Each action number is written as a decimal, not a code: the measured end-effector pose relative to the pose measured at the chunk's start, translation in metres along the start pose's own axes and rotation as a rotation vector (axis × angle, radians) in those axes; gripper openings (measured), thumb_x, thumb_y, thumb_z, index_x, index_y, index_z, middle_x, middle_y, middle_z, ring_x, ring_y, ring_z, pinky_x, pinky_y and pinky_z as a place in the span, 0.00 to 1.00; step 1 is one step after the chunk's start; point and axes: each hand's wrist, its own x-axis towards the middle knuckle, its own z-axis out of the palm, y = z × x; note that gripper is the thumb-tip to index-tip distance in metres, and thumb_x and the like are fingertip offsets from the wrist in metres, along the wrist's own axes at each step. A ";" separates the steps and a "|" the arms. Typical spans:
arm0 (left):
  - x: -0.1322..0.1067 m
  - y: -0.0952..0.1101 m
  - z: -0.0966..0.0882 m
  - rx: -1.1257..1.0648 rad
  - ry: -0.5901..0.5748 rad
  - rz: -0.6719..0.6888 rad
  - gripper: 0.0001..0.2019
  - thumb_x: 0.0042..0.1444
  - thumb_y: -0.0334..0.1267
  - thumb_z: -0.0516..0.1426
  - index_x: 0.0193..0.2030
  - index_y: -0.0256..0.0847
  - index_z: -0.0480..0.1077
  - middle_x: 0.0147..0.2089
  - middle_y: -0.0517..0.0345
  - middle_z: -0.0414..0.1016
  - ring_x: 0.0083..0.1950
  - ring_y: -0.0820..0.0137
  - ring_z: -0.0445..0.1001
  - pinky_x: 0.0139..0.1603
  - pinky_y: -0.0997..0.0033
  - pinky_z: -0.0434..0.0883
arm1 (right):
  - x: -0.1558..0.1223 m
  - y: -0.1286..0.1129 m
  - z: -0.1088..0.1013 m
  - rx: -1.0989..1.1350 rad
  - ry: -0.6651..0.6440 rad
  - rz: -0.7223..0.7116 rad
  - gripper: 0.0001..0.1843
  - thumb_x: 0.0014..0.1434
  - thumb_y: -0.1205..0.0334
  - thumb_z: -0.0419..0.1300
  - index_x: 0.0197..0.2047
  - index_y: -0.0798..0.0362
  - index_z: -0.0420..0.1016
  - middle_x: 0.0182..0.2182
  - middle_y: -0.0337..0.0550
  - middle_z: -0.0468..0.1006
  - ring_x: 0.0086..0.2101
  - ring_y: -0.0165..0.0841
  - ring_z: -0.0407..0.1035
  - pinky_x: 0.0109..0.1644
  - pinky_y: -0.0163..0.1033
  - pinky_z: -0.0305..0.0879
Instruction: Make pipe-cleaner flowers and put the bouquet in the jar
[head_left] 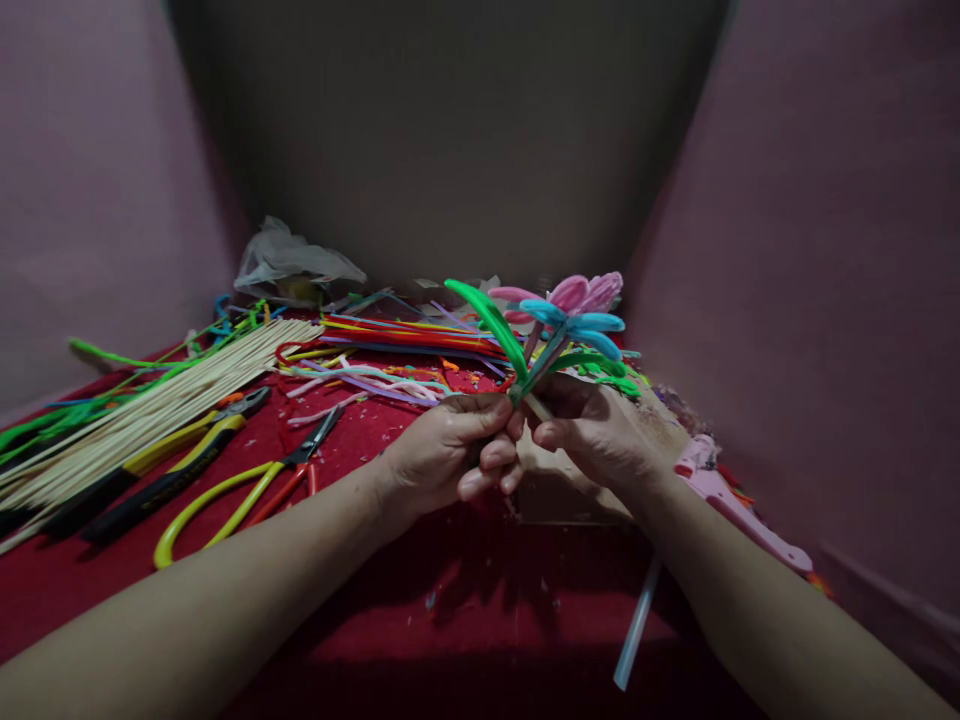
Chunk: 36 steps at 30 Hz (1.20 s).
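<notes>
Held up at the centre is a pipe-cleaner flower bunch (551,345), with pink and blue looped petals and long green leaves on a thin stem. My left hand (457,445) is closed, its thumb and fingers pinching the bunch low on the stem, where the green leaves meet it. From the other side my right hand (596,430) closes round the stem just beside the left fingertips. The fingers hide part of the stem's lower end. Under the hands lies a tan board (559,490).
Scissors (281,475), pliers (172,465) and a bundle of wooden sticks (195,385) lie at left. Loose pipe cleaners (412,335) spread behind. A pink glue gun (739,505) is at right, a translucent glue stick (637,628) in front. A plastic bag (292,260) sits at back.
</notes>
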 end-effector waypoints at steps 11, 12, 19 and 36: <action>-0.002 0.000 0.000 -0.024 -0.041 -0.029 0.12 0.59 0.36 0.49 0.28 0.34 0.67 0.13 0.66 0.56 0.15 0.77 0.62 0.22 0.75 0.67 | -0.002 -0.002 0.000 -0.174 -0.035 -0.019 0.10 0.47 0.56 0.64 0.30 0.53 0.74 0.23 0.35 0.66 0.21 0.24 0.55 0.21 0.33 0.50; -0.002 0.000 -0.001 -0.032 -0.056 -0.037 0.12 0.59 0.37 0.50 0.28 0.34 0.68 0.13 0.66 0.56 0.15 0.77 0.63 0.23 0.75 0.67 | -0.002 -0.002 0.001 -0.209 -0.025 -0.018 0.09 0.49 0.56 0.62 0.29 0.53 0.74 0.21 0.35 0.65 0.20 0.24 0.55 0.21 0.33 0.50; -0.004 -0.001 -0.007 -0.066 -0.152 -0.148 0.12 0.57 0.40 0.52 0.29 0.34 0.69 0.13 0.67 0.58 0.13 0.77 0.64 0.23 0.74 0.68 | -0.005 0.000 0.005 -0.085 -0.049 0.066 0.07 0.51 0.57 0.61 0.27 0.52 0.75 0.21 0.37 0.69 0.22 0.28 0.59 0.26 0.35 0.54; 0.001 -0.002 0.009 0.767 0.250 0.118 0.13 0.57 0.32 0.49 0.22 0.34 0.66 0.15 0.63 0.66 0.15 0.78 0.65 0.19 0.80 0.62 | -0.002 0.004 0.009 -0.192 0.142 0.039 0.10 0.48 0.55 0.63 0.26 0.53 0.73 0.19 0.36 0.67 0.20 0.26 0.56 0.23 0.34 0.50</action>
